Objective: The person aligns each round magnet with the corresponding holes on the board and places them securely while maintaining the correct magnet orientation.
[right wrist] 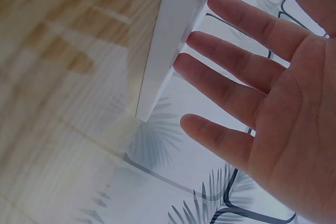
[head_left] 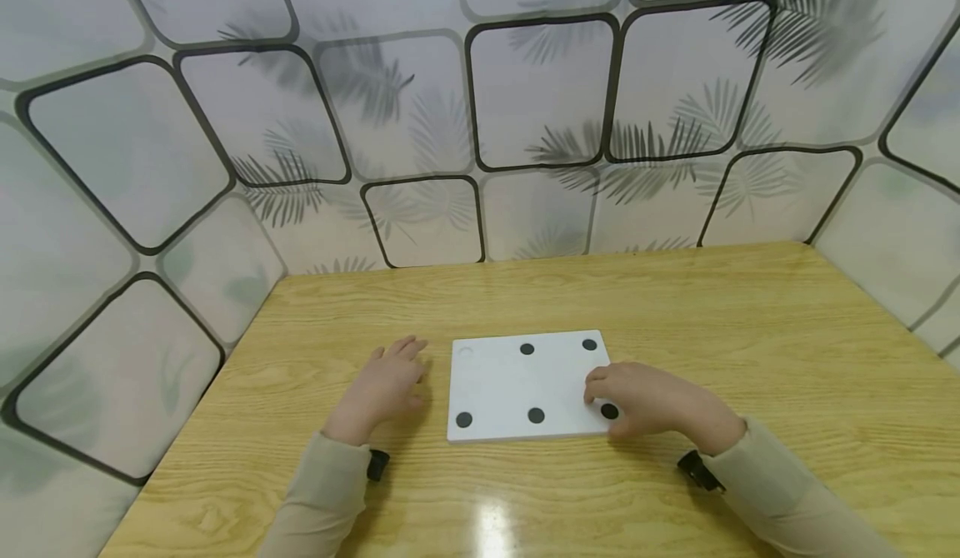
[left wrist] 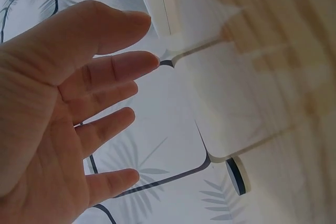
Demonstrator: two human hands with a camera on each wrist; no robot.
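The left hand [head_left: 384, 385] lies on the worktop [head_left: 750, 333] just left of the board [head_left: 510, 379], fingers straight and loosely spread, holding nothing. The white board sits flat mid-worktop with five black discs; one [head_left: 464, 419] marks its near left corner. The right hand [head_left: 648, 400] rests over the near right corner, fingers arched around another disc [head_left: 610, 411]; whether they pinch it I cannot tell. With nothing steadying the board, a sideways nudge from the right fingers could slide it and jog loose discs.

Bright even light, glare patch on table [head_left: 491, 525] front edge, head view fisheye-bent, wrist views blurry w/ soft focus
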